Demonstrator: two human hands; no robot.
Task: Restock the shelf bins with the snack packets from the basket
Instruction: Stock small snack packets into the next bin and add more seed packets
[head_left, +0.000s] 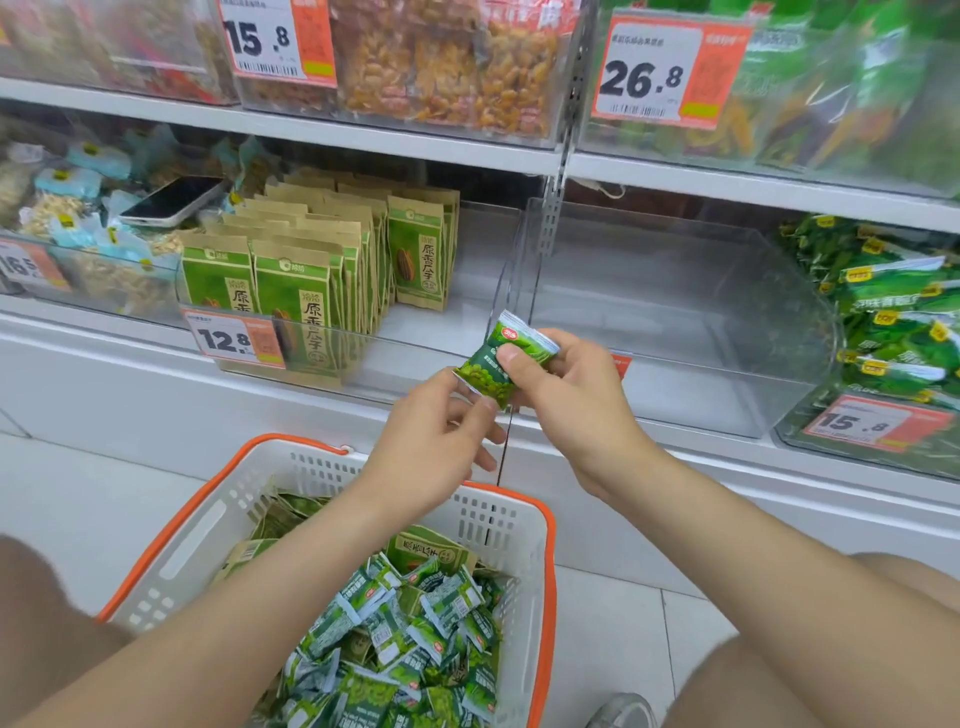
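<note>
A small green snack packet (503, 358) is held up in front of the lower shelf. My right hand (571, 400) grips its upper right side with thumb on the front. My left hand (441, 436) pinches its lower left corner. Below them, a white basket with an orange rim (524, 525) stands on the floor, holding several small green packets (415, 634) and a few brown-green seed packs. Behind the held packet is a clear shelf bin (675, 291) with nothing in it.
Left of that bin, a bin of upright brown-green seed packs (311, 260) bears a 12.8 tag. A phone (174, 200) lies on snacks further left. Green packets (898, 322) fill the right bin, tagged 15.8. Upper shelf bins hold other snacks. My knees flank the basket.
</note>
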